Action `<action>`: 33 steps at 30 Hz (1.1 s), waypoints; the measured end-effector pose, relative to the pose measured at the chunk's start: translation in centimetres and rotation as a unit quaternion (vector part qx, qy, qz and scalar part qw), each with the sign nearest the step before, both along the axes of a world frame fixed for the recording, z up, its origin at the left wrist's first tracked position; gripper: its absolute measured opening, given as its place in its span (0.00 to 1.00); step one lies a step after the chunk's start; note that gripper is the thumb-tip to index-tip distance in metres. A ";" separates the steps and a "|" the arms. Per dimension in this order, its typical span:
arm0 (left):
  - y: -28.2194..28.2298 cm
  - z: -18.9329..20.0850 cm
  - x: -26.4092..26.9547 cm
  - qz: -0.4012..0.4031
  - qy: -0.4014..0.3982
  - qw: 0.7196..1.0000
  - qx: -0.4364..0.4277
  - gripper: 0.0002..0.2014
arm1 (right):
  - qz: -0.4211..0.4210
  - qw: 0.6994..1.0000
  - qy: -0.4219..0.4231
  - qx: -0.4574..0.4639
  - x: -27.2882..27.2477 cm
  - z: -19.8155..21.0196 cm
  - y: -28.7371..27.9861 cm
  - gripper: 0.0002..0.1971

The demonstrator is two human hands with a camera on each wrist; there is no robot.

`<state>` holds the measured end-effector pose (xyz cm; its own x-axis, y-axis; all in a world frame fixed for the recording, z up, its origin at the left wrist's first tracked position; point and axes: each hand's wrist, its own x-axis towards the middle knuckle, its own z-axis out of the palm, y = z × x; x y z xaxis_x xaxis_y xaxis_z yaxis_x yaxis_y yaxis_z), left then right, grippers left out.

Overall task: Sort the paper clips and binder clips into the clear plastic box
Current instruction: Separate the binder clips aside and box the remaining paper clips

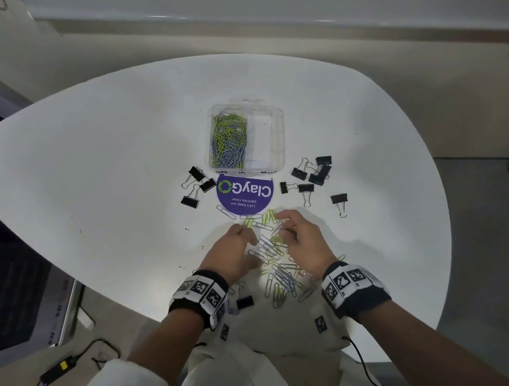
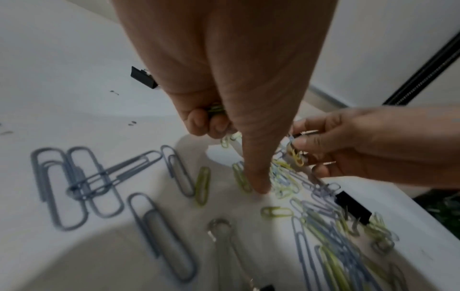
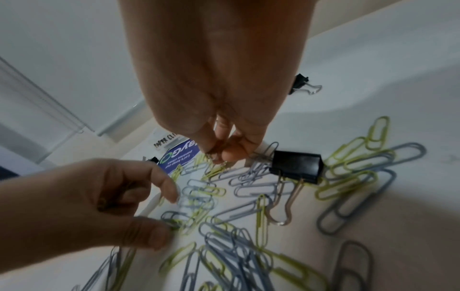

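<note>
Loose grey and yellow-green paper clips (image 1: 279, 271) lie in a pile near the table's front edge. My left hand (image 1: 244, 239) curls over the pile and holds a few paper clips (image 2: 215, 108) in its bent fingers, with one finger (image 2: 257, 185) stretched down to the table. My right hand (image 1: 286, 226) pinches a small bunch of paper clips (image 2: 296, 156) just above the pile. The clear plastic box (image 1: 273, 130) stands beyond the hands, its left compartment full of paper clips (image 1: 229, 138). Black binder clips lie in a left group (image 1: 196, 186) and a right group (image 1: 311, 172).
A purple round sticker (image 1: 245, 194) lies between the box and the hands. A single binder clip (image 1: 339, 199) sits at the right, another (image 1: 245, 302) by the left wrist and one (image 3: 296, 166) among the pile. The white table (image 1: 96, 183) has a curved edge.
</note>
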<state>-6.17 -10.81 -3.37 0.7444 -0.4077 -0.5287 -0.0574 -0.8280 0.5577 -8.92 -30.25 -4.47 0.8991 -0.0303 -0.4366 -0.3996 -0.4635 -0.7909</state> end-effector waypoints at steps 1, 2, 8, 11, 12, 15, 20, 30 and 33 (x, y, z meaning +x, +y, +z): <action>-0.1 -0.1 -0.1 -0.008 -0.003 1.000 0.006 0.13 | 0.004 1.000 0.005 -0.005 0.1 0.0 0.0 0.17; -0.2 -0.2 -0.1 -0.016 -0.012 1.000 0.007 0.11 | 0.008 1.000 0.011 -0.008 0.1 0.1 -0.1 0.17; -0.3 -0.8 -0.5 -0.045 -0.032 0.998 0.004 0.06 | 0.010 0.999 0.023 -0.026 0.6 0.4 0.1 0.13; 0.3 -0.7 -0.6 -0.042 -0.031 0.998 -0.037 0.04 | 0.047 0.997 0.021 -0.054 0.5 0.7 0.3 0.04; 0.5 -0.7 -0.6 -0.038 -0.030 0.997 -0.054 0.05 | 0.070 0.995 0.018 -0.066 0.4 0.5 0.3 0.04; 0.7 -0.7 -0.7 -0.007 -0.021 0.996 -0.081 0.09 | 0.131 0.982 -0.006 -0.136 -0.2 -0.9 0.2 0.13; 0.7 -0.3 -0.7 0.098 0.024 0.990 -0.099 0.08 | 0.147 0.972 -0.065 -0.170 -0.5 -1.8 0.5 0.05; 0.5 0.0 0.0 0.223 0.125 0.947 -0.192 0.10 | 0.090 0.991 -0.058 -0.081 -0.3 -0.9 -0.2 0.04; 0.0 0.5 0.5 0.327 0.191 0.900 -0.217 0.06 | 0.071 0.994 -0.059 -0.054 -0.3 -0.8 -0.2 0.08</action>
<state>-5.71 -10.82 -2.83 0.6977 -0.1798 -0.6935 0.6273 -0.3141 0.7126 -9.20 -30.48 -5.25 0.9424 0.0594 -0.3291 -0.2316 -0.5939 -0.7705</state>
